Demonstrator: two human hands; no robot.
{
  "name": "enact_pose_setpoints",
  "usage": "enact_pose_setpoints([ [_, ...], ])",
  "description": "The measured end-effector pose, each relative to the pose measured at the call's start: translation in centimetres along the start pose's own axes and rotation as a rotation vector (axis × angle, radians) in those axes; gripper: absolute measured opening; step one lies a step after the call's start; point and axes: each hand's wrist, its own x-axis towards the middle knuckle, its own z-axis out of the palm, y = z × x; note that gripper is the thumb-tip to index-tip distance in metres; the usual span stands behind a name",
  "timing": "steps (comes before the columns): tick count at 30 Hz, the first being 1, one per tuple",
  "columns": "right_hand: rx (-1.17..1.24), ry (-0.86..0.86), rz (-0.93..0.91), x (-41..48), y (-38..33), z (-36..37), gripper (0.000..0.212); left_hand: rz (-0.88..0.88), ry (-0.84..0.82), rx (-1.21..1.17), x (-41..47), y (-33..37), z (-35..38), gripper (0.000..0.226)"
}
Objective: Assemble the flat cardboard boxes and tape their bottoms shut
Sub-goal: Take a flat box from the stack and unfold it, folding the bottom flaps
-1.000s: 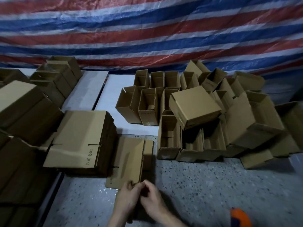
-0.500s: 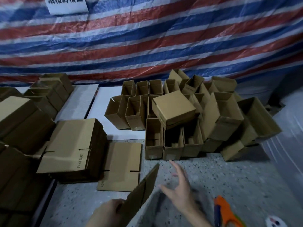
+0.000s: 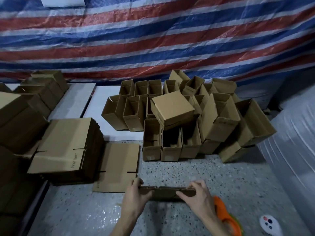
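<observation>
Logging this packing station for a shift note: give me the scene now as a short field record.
in hand: flat cardboard box, between both hands
left hand: grips its left end
right hand: grips its right end
flat stock: stack of flat boxes at left; loose flat box beside it
assembled: pile of assembled boxes ahead
tape dispenser: orange, beside right wrist, not in hand

Top sheet of the flat stack: dark print running sideways near its near edge, reading roughly "10号 (KK)".
Loose flat sheet on the floor: small print at its near-left corner, too blurred to read.
Assembled boxes: faint stamps on several side walls, illegible.
White sign at the tarp's top edge: nothing legible.
</observation>
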Motion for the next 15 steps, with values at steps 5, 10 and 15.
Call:
enact_pose_setpoints([
  [5, -0.065, 0.034, -0.060, 0.2, -1.4, 1.2, 0.050, 0.014, 0.154, -0.028, -1.1, -0.9, 1.8, 0.071],
  [10, -0.008, 0.060, -0.127, 0.5, -1.3, 1.5, 0.051, -0.014, 0.179, -0.084, -1.3, -1.1, 1.9, 0.076],
  [15, -0.038, 0.080, -0.127, 0.5, -1.3, 1.7, 0.051, 0.007, 0.181, -0.129, -0.6, -1.5, 1.6, 0.072],
])
